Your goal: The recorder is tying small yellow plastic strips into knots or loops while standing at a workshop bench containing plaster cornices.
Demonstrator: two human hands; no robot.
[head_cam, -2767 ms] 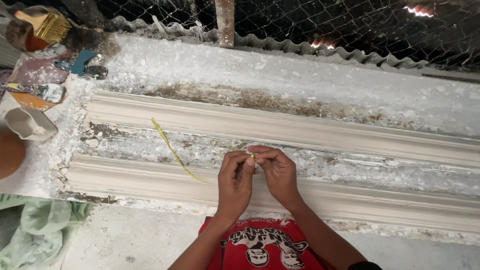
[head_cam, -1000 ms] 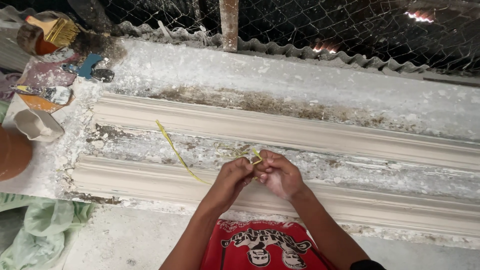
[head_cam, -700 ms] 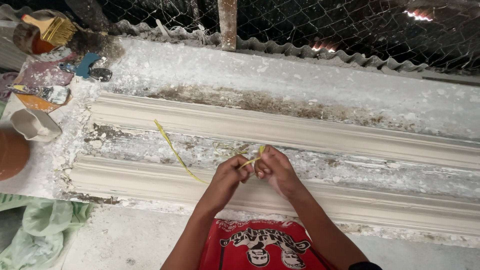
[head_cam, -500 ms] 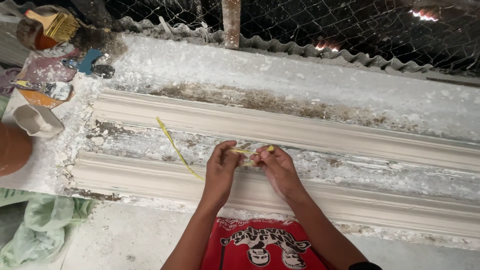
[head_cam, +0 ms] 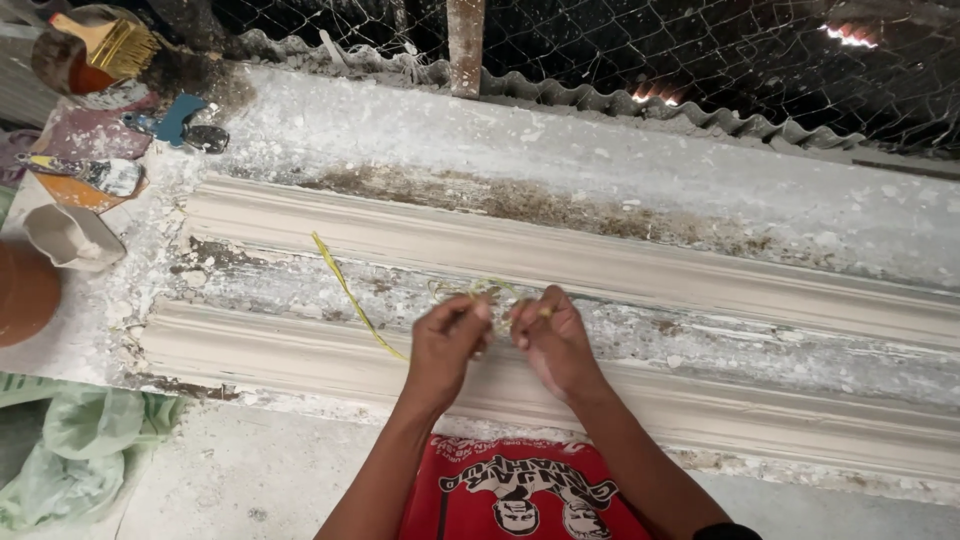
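Observation:
My left hand (head_cam: 448, 342) and my right hand (head_cam: 553, 338) are close together over a long plaster moulding (head_cam: 640, 270) lying across a white, dusty work surface. Both pinch a thin yellow fibre strand (head_cam: 352, 296). One end of the strand runs up and to the left from my left hand; a small tangle of it sits between my fingertips. My fingers are closed on it. A second moulding strip (head_cam: 280, 358) runs under my wrists.
At the top left stand a tin with a brush (head_cam: 100, 48), a blue tool (head_cam: 180, 118), a scraper (head_cam: 92, 174) on an orange dish and a white cup (head_cam: 70, 236). A green plastic bag (head_cam: 70, 450) lies at the lower left. Wire mesh (head_cam: 640, 40) runs behind.
My hands have stayed over the same spot, working the strand between the fingertips; they spread slightly apart half a second ago and have drawn together again.

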